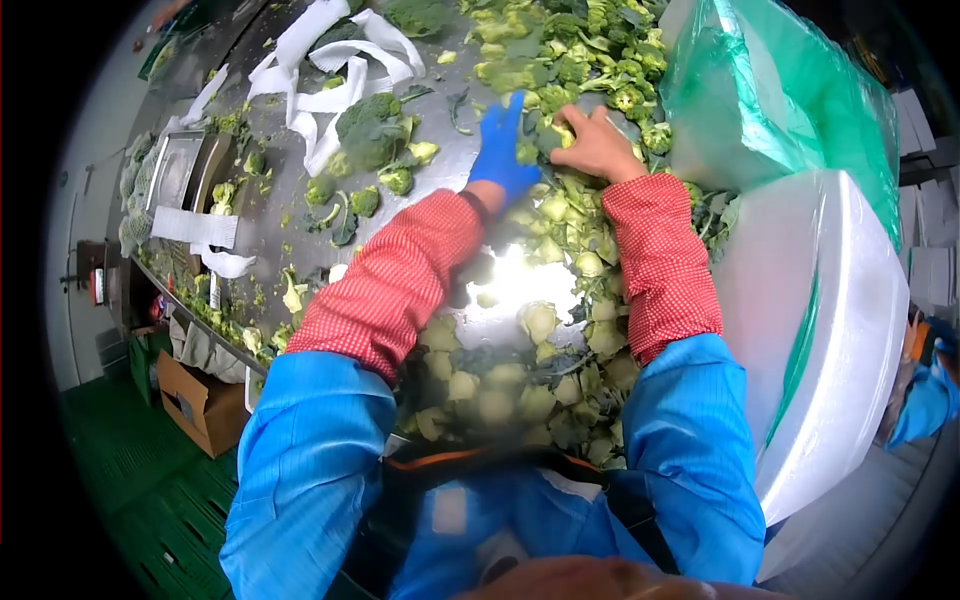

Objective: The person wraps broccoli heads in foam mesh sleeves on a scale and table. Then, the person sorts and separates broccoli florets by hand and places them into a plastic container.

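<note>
My left hand (505, 155), in a blue glove, reaches over the metal table (445, 185) with its fingers spread, beside small green florets. Close to its right is my right hand (598, 145), bare, with bent fingers at the edge of the broccoli florets (600, 60); thumb and index finger touch a light green piece, but a firm hold cannot be made out. A large broccoli head (372, 130) lies left of my gloved hand. Between and below my forearms are cut stalks (540, 320) and leaves.
White mesh strips (330, 100) lie on the upper left of the table. A metal tray (178, 170) stands at the left edge. On the right are a green-lined box (740, 110) and a white foam box (830, 230). A cardboard box (205, 405) sits below left.
</note>
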`<action>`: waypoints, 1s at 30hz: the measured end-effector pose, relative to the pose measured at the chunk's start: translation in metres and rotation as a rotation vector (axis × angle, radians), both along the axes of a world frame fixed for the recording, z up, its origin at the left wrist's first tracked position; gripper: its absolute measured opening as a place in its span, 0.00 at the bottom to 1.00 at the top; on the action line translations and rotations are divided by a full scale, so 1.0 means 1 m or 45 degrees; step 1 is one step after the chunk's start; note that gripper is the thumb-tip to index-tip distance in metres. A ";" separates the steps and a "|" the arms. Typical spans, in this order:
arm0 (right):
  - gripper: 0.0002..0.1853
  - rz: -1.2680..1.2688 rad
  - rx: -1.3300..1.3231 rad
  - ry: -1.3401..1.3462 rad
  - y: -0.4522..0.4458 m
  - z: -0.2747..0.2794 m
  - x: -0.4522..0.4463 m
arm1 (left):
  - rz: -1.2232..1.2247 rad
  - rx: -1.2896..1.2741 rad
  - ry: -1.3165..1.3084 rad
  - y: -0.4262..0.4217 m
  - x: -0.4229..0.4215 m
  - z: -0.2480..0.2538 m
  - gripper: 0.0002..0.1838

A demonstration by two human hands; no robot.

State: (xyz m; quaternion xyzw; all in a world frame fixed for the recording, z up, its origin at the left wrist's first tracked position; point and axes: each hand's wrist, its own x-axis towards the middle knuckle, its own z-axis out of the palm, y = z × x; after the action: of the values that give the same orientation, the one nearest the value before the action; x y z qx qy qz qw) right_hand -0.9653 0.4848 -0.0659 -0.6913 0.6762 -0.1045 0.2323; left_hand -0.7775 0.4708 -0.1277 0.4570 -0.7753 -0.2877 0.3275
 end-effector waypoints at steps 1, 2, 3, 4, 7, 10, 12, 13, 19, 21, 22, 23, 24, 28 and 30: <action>0.33 0.034 0.016 0.014 0.000 0.003 0.000 | 0.028 -0.026 0.017 0.008 0.005 0.008 0.54; 0.34 0.068 0.031 0.002 0.001 0.005 0.001 | 0.009 0.013 -0.068 0.015 0.014 0.013 0.53; 0.34 0.100 0.051 -0.012 0.004 0.006 0.002 | -0.011 0.059 -0.154 0.023 0.030 0.018 0.53; 0.34 0.132 0.073 -0.027 0.006 0.010 0.004 | -0.032 0.106 -0.241 0.034 0.042 0.029 0.52; 0.45 0.028 0.037 0.110 0.011 0.008 0.012 | -0.052 0.259 -0.437 0.065 0.056 0.052 0.51; 0.48 -0.020 -0.001 0.212 0.000 -0.001 0.020 | -0.116 0.457 -0.440 0.054 0.056 0.035 0.53; 0.47 0.052 0.014 0.290 -0.004 0.002 0.031 | -0.057 0.554 -0.455 0.039 0.043 0.027 0.54; 0.45 0.022 0.022 0.242 -0.004 0.003 0.039 | 0.030 0.542 -0.394 0.030 0.039 0.017 0.54; 0.30 0.004 -0.087 -0.538 -0.016 -0.025 0.026 | -0.182 1.016 0.577 0.019 0.035 0.021 0.52; 0.17 0.056 -0.301 -0.572 -0.001 0.000 0.041 | -0.043 1.350 0.755 0.054 0.039 0.084 0.48; 0.16 0.022 -0.340 -0.616 0.009 0.021 0.053 | -0.111 1.221 0.781 0.059 0.049 0.083 0.48; 0.15 0.032 -0.431 -0.659 0.020 0.038 0.067 | -0.175 1.086 0.802 0.063 0.060 0.081 0.47; 0.14 0.043 -0.513 -0.705 0.037 0.052 0.082 | -0.231 0.955 0.818 0.070 0.073 0.079 0.46; 0.16 0.111 -0.789 -0.693 0.112 0.100 0.173 | -0.191 0.738 0.694 0.137 0.163 0.140 0.44; 0.18 0.212 -0.747 -0.845 0.145 0.100 0.225 | -0.145 0.584 0.543 0.173 0.225 0.146 0.43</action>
State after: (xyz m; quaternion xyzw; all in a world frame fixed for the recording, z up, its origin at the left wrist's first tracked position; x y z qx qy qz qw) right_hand -0.7404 0.6295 0.0340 -0.7090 0.4488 -0.4889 0.2384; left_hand -0.5529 0.6437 0.0186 0.4042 -0.6284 -0.5622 0.3545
